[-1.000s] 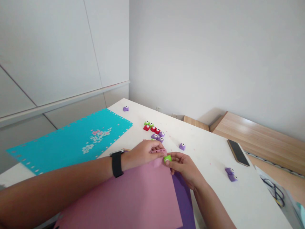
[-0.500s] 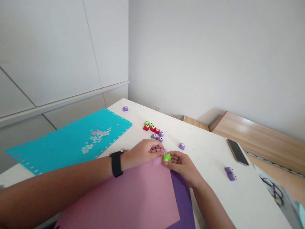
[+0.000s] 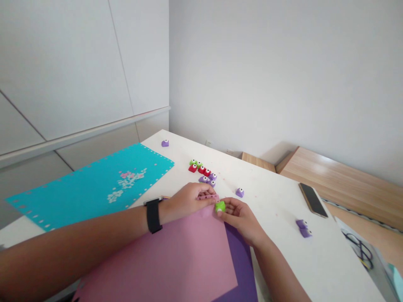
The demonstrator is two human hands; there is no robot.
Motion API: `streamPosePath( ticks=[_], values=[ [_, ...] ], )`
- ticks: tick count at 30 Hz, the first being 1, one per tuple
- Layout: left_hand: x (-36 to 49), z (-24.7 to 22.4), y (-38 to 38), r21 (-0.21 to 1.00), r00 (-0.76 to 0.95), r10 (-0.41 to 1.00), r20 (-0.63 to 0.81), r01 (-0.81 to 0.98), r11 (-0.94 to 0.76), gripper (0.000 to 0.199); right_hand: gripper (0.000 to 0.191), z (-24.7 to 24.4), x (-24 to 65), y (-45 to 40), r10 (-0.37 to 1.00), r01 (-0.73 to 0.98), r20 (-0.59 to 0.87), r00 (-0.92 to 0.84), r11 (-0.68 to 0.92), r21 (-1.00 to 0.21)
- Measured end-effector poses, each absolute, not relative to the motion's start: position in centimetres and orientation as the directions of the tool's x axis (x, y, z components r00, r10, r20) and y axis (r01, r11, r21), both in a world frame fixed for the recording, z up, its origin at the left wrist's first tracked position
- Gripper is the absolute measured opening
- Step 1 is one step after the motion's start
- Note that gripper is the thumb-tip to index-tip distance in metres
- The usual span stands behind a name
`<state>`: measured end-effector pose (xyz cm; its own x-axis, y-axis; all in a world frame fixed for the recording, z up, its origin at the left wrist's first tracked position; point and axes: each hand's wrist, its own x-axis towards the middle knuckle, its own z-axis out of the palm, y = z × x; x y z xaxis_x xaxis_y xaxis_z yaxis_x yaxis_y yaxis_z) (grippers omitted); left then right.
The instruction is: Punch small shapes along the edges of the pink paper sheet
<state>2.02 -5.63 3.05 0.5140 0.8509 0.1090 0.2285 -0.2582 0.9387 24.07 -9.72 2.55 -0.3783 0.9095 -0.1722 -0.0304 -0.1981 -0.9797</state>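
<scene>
A pink sheet of paper [image 3: 176,260] lies over a purple sheet [image 3: 241,260] at the near side of the table. Its far edge is curled up and has a row of small punched holes. My left hand [image 3: 192,199], with a black watch strap on the wrist, pinches that curled edge. In my right hand [image 3: 241,216] a green craft punch [image 3: 220,206] is held between thumb and fingers, at the right corner of the raised edge. Whether the paper sits inside its slot I cannot tell.
Beyond my hands stand several red [image 3: 201,169], green [image 3: 193,162] and purple punches [image 3: 212,176]. A turquoise sheet [image 3: 91,188] with punched edges and paper cut-outs [image 3: 127,180] lies left. On the right are a phone [image 3: 312,199], two purple punches [image 3: 304,228] and glasses [image 3: 359,247].
Almost nothing differs. The view has shifted very slightly, and both hands keep their hold on the pink paper and the green punch.
</scene>
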Motion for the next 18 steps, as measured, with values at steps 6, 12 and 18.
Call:
streamPosePath(
  ticks=[6,12,18],
  values=[
    [2.0,3.1,-5.5,0.938,0.520,0.847,0.111,0.226,-0.262,0.033,0.032,1.8,23.5,-9.8,0.925,-0.053,-0.111,-0.364,-0.140,-0.989],
    [1.9,2.9,-5.4,0.932,0.520,0.846,0.119,0.236,-0.276,0.028,0.030,1.8,22.5,-10.1,0.940,0.008,-0.068,-0.335,-0.069,-0.998],
    [2.0,3.0,-5.5,0.937,0.515,0.849,0.119,0.225,-0.268,0.030,0.026,1.8,22.1,-10.3,0.956,0.038,-0.030,-0.293,-0.020,-0.999]
  ],
)
